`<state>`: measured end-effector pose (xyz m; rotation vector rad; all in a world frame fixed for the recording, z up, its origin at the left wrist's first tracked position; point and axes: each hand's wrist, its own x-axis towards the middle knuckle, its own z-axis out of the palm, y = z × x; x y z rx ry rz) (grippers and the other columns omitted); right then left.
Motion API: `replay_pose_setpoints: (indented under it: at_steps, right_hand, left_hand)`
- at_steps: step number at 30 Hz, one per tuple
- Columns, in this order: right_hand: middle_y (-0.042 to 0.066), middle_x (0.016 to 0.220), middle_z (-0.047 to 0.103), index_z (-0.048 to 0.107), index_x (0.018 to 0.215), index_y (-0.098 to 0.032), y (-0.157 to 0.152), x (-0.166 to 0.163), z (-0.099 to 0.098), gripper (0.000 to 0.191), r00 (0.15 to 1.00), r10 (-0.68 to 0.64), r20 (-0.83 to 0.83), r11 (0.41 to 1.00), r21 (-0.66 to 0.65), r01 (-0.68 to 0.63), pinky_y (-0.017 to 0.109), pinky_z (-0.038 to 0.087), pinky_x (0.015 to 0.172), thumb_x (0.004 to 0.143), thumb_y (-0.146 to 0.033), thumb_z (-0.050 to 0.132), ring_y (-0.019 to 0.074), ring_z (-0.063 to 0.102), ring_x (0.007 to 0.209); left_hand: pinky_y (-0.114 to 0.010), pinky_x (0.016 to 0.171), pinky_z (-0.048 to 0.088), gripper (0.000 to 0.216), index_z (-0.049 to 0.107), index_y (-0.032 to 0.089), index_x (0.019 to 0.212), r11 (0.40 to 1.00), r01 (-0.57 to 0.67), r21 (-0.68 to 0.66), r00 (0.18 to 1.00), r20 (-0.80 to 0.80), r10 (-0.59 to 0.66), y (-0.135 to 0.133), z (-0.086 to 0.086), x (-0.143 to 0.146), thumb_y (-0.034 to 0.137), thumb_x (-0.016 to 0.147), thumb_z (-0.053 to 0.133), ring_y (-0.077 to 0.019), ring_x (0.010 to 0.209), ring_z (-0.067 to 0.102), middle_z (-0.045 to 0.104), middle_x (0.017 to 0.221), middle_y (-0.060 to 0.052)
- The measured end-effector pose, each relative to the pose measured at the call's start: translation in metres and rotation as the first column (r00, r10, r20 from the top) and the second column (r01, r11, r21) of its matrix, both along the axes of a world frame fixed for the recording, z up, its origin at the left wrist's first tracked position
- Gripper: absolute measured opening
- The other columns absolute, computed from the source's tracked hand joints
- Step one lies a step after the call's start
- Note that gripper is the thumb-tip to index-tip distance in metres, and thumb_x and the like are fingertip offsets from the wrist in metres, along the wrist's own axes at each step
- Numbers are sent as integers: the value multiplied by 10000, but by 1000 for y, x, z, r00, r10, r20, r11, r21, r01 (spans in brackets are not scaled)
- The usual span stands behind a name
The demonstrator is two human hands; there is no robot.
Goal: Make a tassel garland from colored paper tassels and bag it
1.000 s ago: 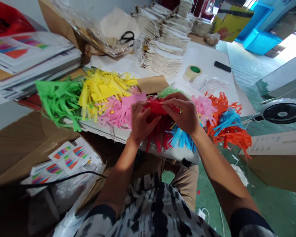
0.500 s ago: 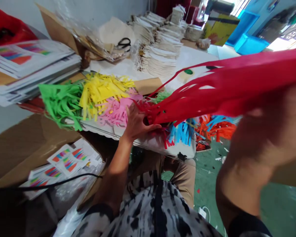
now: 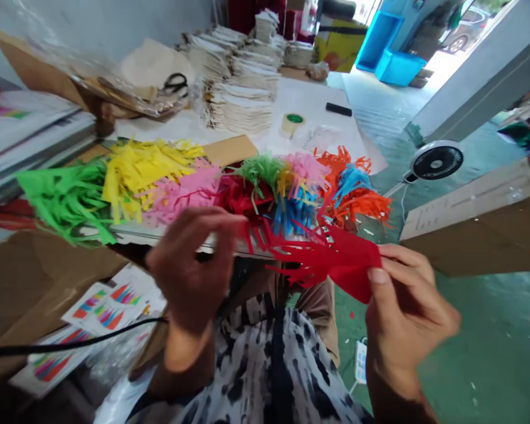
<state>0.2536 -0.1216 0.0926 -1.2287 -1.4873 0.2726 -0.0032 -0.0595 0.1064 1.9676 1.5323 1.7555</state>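
Note:
My right hand (image 3: 408,312) pinches the uncut end of a red fringed paper sheet (image 3: 347,259) between thumb and fingers. The sheet's cut strips spread toward the left, in front of the table edge. My left hand (image 3: 194,265), somewhat blurred, has its thumb and forefinger closed at the tips. Red strips show right at those fingertips, but whether they are gripped is unclear. Behind the hands lie bunches of fringed paper: green (image 3: 66,200), yellow (image 3: 148,168), pink (image 3: 185,191), dark red (image 3: 247,197), blue (image 3: 295,209) and orange (image 3: 366,203).
Farther back on the table are stacked off-white bundles (image 3: 242,88), black scissors (image 3: 175,84), a tape roll (image 3: 292,123) and a black bar (image 3: 338,109). Printed sheets (image 3: 106,306) lie in a box at lower left. A fan (image 3: 437,160) and a cardboard box (image 3: 477,206) stand at right.
My right hand has come down and inward from the far right with the red fringed paper. My left hand has lifted off the pile toward me, and its fingers have closed. The view has swung right.

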Motion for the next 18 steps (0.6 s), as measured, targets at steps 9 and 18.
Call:
replay_pose_setpoints:
  at_steps: [9,18]
  right_hand:
    - [36,1108,747,792,1121,-449,-7,-12,-9,338,992,-122,-37,992,16,123,555,601,905,922,-186,723,294,704,1023]
    - [109,1580,503,449,1580,-364,-3,28,-7,793,941,318,-117,920,-201,-336,590,463,1170,906,-757,587,377,497,1455]
  left_hand:
    - [-359,896,575,289,729,262,1111,846,530,-59,848,38,-529,-10,-18,74,371,868,841,-205,1025,676,707,1070,-56]
    - [-289,786,533,66,676,189,932,117,917,-382,254,331,-909,5,-7,61,243,968,684,-168,848,665,721,909,-53]
